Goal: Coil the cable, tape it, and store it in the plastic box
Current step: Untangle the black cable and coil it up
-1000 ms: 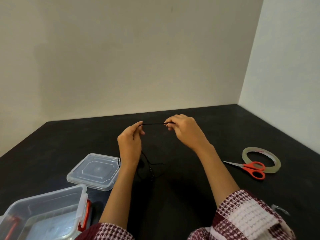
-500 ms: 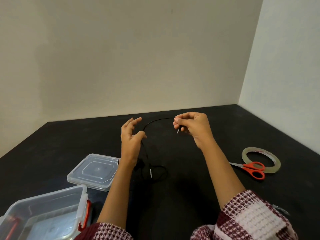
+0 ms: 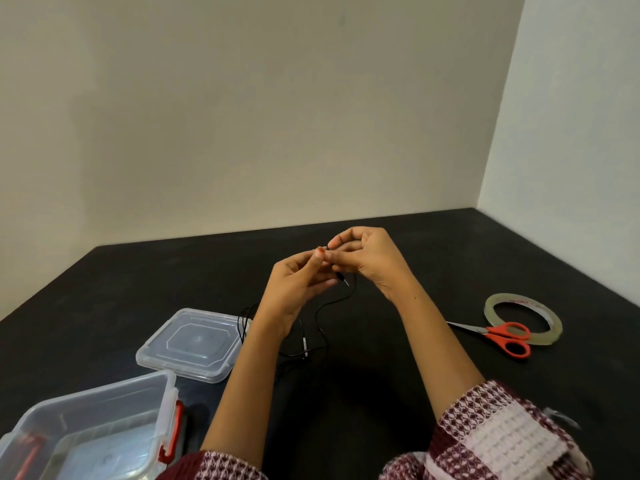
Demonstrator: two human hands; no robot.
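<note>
L hand [image 3: 298,289] & R hand [image 3: 370,258] have closed in on each other. 1 s ago they were apart w/ a taut stretch of black cable [image 3: 337,300] btw them. Half a sec ago they were still apart, w/ the cable arching over the gap. Now their fingertips touch above the table.

L hand moved right. Its fingers, spread & loose half a sec ago, are now curled, w/ thumb & forefinger meeting the R fingers at the cable. R hand moved left, still pinching.

The arch is gone: the cable now drops from the joined fingers in a slack curve. Its plug [image 3: 346,281] hangs lower, just under the R fingers.
</note>
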